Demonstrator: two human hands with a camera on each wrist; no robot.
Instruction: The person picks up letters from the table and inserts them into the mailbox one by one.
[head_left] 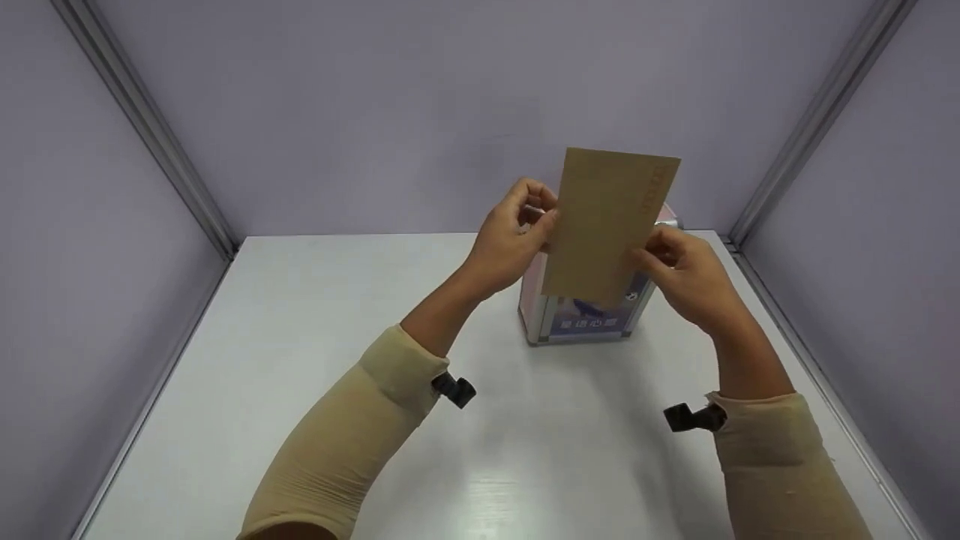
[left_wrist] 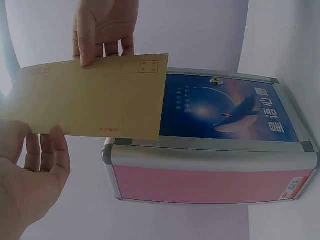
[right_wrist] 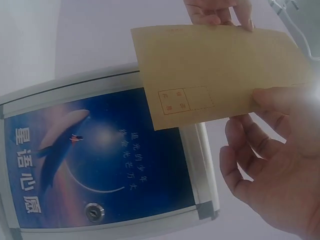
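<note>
While both hands pinch it by its long edges, the brown envelope (head_left: 609, 225) stands upright above the box (head_left: 581, 319), its long axis running up and down and its lower end nearest the box's top. The left hand (head_left: 512, 238) holds the left edge, thumb in front; the right hand (head_left: 686, 274) holds the right edge lower down, closer to the box. The box rests on the white surface (head_left: 300, 360).

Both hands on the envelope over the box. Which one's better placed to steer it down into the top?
Right, probably. The right hand grips the brown envelope low, near the edge closest to the pink suggestion box. The left hand pinches the edge higher up.
</note>
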